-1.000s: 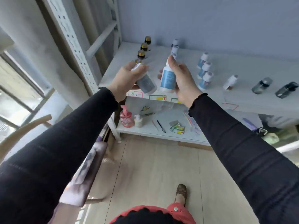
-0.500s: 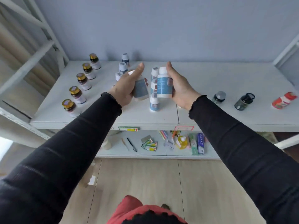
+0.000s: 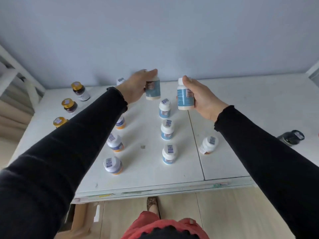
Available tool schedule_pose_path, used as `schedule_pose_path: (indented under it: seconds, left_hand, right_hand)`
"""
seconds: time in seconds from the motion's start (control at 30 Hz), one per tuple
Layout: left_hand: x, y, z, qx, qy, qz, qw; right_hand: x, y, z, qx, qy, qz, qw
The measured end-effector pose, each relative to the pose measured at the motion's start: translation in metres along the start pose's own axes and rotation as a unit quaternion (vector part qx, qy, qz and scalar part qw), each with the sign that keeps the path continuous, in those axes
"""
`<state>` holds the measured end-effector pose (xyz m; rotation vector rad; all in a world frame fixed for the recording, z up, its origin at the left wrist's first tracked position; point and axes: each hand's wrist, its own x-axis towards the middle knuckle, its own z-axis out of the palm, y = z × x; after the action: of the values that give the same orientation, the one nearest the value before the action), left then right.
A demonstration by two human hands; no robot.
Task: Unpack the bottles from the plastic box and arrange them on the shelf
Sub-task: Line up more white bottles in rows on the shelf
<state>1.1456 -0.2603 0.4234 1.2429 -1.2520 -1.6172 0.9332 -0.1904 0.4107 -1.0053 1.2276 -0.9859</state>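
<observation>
We can read no text, brand or number anywhere on the shelf (image 3: 224,118). The blue-labelled bottle (image 3: 185,96) at 12 o'clock carries a small reddish patch of print on its label, too blurred for us to make out. The second blue-labelled bottle (image 3: 152,89), toward 11 o'clock, shows the same kind of patch, equally unreadable. The white caps of the standing bottles, such as the one (image 3: 170,149) at the centre and another (image 3: 109,162) at 8 o'clock, bear small stickers with blue barcode-like marks, but we cannot resolve any characters. The gold lids (image 3: 76,85) at 10 o'clock have similar stickers, also illegible to us.
</observation>
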Motion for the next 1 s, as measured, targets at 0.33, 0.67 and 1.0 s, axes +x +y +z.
schedule_pose_path:
  seconds: [0.33, 0.67, 1.0]
  left_hand:
    - [0.087, -0.048, 0.000, 0.176, -0.019, -0.011, 0.984]
    - [0.103, -0.083, 0.011, 0.200, 0.031, -0.003, 0.979]
    - [0.079, -0.069, -0.018, 0.384, 0.036, -0.012, 0.923]
  right_hand:
    - [0.054, 0.013, -0.032, -0.057, 0.072, -0.019, 0.996]
    - [0.095, 0.026, -0.052, -0.076, 0.078, -0.029, 0.994]
    - [0.166, 0.010, -0.033, -0.221, 0.082, -0.094, 0.967]
